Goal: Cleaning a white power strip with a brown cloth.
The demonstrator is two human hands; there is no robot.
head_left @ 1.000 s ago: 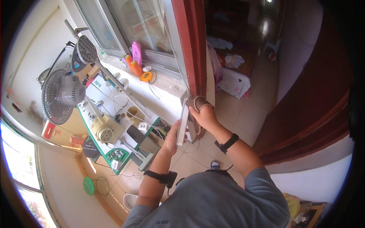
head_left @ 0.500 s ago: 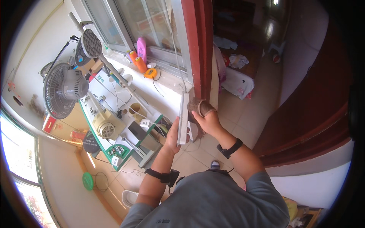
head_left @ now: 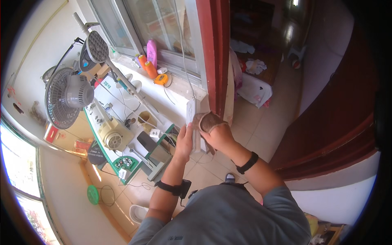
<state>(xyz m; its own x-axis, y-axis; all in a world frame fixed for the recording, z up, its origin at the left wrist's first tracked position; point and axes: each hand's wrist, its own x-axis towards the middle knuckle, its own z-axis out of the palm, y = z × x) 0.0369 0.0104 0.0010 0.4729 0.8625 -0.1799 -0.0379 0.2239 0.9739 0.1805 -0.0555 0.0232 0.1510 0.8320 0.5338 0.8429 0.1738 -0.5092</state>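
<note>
A long white bar with a cord at its far end, which looks like a power strip (head_left: 190,109), is upright in front of me. My left hand (head_left: 184,143) is closed round its left side, fingers pointing up along it. A brown cloth (head_left: 211,121) is bunched in my right hand (head_left: 221,138), which presses it against the bar's right side. The cloth hides part of the bar, and my right fingertips are out of sight behind it. A pale cord (head_left: 185,61) rises from the bar past the window frame.
To the left stands a green-edged sewing table (head_left: 141,163) with a machine motor (head_left: 115,140) and a grey fan (head_left: 67,96). Orange thread spools (head_left: 151,69), a pink bottle (head_left: 151,53) and a yellow tape measure (head_left: 161,79) sit on the sill. A red door frame (head_left: 216,53) rises close ahead.
My right hand and the cloth have slid toward me and slightly left along the bar. My left hand has shifted a little left and farther up the bar.
</note>
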